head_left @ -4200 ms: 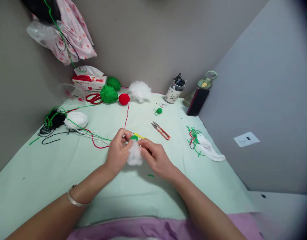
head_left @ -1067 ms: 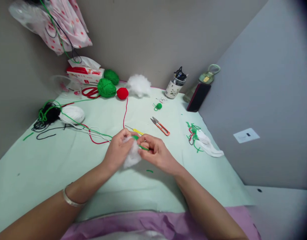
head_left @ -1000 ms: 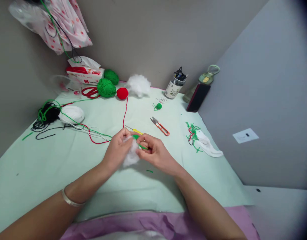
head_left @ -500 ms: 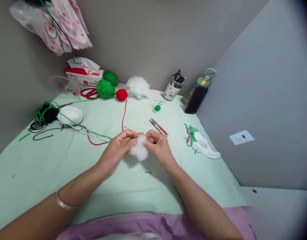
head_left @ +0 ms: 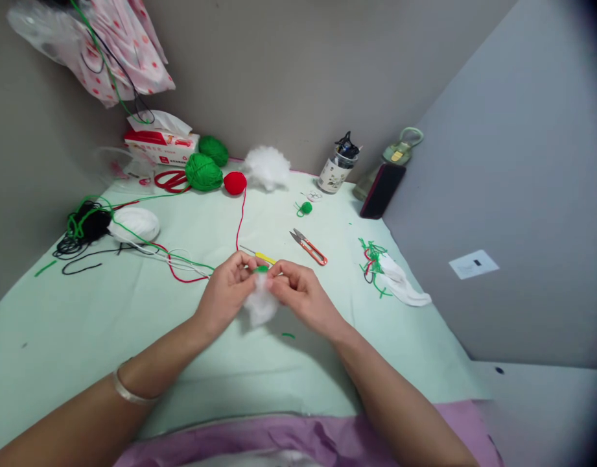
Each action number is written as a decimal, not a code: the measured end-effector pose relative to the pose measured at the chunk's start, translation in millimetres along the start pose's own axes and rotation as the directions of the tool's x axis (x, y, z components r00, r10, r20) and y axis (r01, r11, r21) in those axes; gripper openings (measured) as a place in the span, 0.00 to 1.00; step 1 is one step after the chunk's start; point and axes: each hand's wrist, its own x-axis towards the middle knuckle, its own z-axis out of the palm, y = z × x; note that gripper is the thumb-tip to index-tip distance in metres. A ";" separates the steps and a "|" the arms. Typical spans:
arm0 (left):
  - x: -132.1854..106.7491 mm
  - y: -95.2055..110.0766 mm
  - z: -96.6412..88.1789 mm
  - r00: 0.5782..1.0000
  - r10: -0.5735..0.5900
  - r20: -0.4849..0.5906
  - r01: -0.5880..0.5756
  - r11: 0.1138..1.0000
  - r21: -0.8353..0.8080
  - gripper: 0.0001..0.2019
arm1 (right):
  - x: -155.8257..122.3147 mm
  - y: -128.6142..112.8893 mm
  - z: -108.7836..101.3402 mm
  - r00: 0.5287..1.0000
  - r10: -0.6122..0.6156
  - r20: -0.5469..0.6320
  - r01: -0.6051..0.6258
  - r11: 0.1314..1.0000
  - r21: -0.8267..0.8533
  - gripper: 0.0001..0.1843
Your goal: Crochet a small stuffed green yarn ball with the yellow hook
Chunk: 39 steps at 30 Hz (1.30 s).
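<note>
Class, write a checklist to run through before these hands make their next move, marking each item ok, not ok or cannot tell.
1. Small green yarn piece held between left hand and right hand: ok.
2. White fluffy fibre clump also held there: ok, hanging below the green piece.
3. Join between the two visible: cannot tell; fingers cover much of it.
4. Slim yellow-handled metal hook lying on the table beyond the hands: ok.
5. Orange-handled metal snips shut: not ok, blades apart.
</note>
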 end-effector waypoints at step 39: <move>-2.0 0.0 5.0 0.995 0.096 0.023 -0.097 0.995 0.037 0.12 | -2.7 -7.1 -7.0 0.982 -0.176 -0.069 0.186 0.968 0.166 0.12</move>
